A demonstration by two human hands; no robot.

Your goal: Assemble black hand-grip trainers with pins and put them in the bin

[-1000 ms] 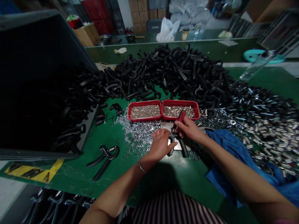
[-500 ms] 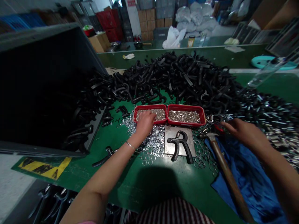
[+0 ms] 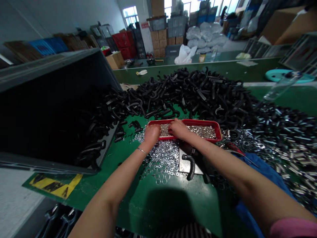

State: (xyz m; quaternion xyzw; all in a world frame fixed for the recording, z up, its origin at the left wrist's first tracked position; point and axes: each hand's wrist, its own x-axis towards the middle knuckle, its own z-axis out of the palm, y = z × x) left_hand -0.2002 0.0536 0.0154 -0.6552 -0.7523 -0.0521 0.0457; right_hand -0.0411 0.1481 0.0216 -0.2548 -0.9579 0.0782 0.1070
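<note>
Your left hand point(image 3: 152, 134) and right hand point(image 3: 178, 129), fingers curled, are at the red tray point(image 3: 168, 138) of tiny, glinting, silvery pieces point(image 3: 164, 130); whether they're gripping any, I can't tell!

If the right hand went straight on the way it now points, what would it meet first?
The right hand would probably meet the small metal pieces in the left red tray; it may already touch them, as depth is unclear.

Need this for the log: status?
Left hand, right hand at left red tray, grasp unclear. Black grip on metal plate. Right forearm partly hides it.
</note>
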